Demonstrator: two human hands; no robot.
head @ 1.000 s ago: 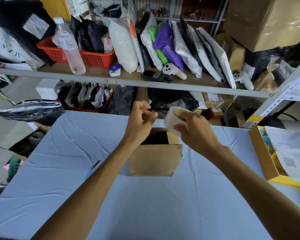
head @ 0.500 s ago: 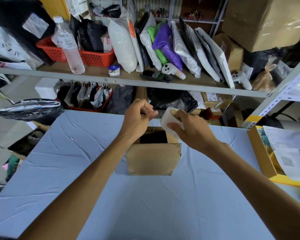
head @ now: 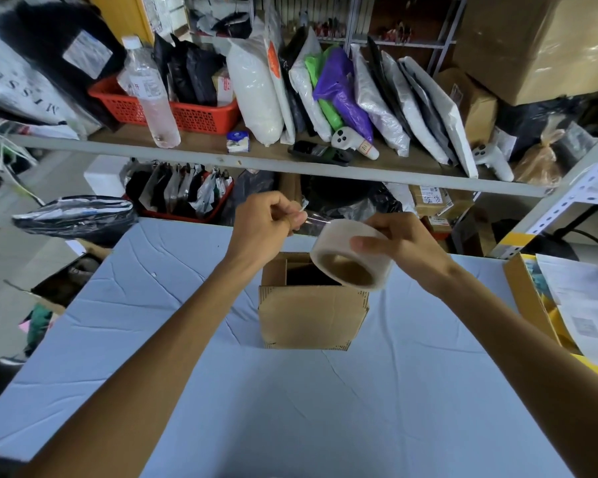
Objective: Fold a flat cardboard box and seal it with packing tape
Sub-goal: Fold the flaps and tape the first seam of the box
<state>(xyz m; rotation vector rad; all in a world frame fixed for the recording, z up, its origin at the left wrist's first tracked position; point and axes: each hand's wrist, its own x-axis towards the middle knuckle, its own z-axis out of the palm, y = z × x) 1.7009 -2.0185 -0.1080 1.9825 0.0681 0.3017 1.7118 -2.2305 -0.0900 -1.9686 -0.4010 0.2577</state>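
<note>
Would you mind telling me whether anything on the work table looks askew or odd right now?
The small brown cardboard box stands with its top unsealed, dark inside. Its near edges look ragged. The blue table cover is creased. The left hand pinches the tape end; the right hand holds the clear packing tape roll.

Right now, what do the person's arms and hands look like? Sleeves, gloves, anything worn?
Both forearms are bare as far as the frame shows, with no sleeve in view. The left hand and right hand wear no gloves. No watch, bracelet or ring is visible on either wrist or on the fingers that show. No markings, bandages or tape stuck to them.
</note>
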